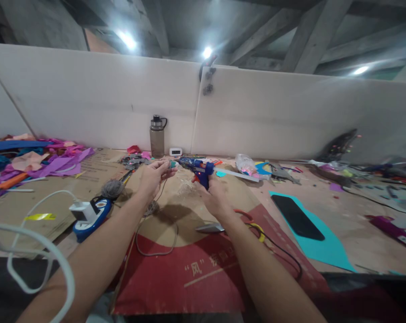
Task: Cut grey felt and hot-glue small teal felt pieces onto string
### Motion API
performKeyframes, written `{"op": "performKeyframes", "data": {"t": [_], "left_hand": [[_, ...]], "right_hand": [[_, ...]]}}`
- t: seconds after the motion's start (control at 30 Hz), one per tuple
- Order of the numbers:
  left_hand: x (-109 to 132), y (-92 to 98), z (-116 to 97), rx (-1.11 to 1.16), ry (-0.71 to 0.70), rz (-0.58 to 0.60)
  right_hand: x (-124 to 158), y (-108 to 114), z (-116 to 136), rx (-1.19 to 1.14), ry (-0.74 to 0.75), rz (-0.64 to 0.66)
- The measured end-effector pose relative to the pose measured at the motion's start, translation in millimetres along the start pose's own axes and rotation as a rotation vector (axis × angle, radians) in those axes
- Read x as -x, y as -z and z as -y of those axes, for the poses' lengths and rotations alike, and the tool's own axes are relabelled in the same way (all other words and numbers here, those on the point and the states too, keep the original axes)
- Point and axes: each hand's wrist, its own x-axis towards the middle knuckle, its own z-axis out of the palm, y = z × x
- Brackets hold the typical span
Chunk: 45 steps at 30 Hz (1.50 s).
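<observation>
My right hand (212, 192) grips a blue glue gun (203, 172) by its handle, with its nozzle pointing left. A white glue stick (238, 175) sticks out from the rear of the gun. Just left of the nozzle, my left hand (156, 176) pinches a small teal piece (173, 164) between thumb and fingers; its exact kind is too small to make out. Grey yarn (156, 255) trails from below the left hand in a loop over the red and tan cardboard (149, 291). Scissors (211, 228) with red and yellow handles lie partly behind my right forearm.
A power strip (92, 220) with a white charger and a grey yarn ball (113, 189) are at left, near coloured felt scraps (63, 166). A bottle (157, 137) and a small digital display (175, 152) stand at the back. A phone (297, 216) lies on turquoise sheet (327, 255) at right.
</observation>
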Motion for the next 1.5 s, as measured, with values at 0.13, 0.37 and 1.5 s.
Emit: {"op": "performKeyframes", "data": {"t": [0.13,0.37,1.5], "left_hand": [[-0.2,-0.3,-0.1,0.010,-0.003,0.001],[0.6,-2.1,0.2,-0.048,-0.035,0.025],[5.2,-7.2,-2.5,-0.106,-0.100,0.008]], "right_hand": [[0.6,-0.2,5.8,0.079,0.054,0.010],[2.1,-1.1,7.1,0.148,0.081,0.030],[6.6,-1.0,10.9,0.229,0.083,0.030]]}}
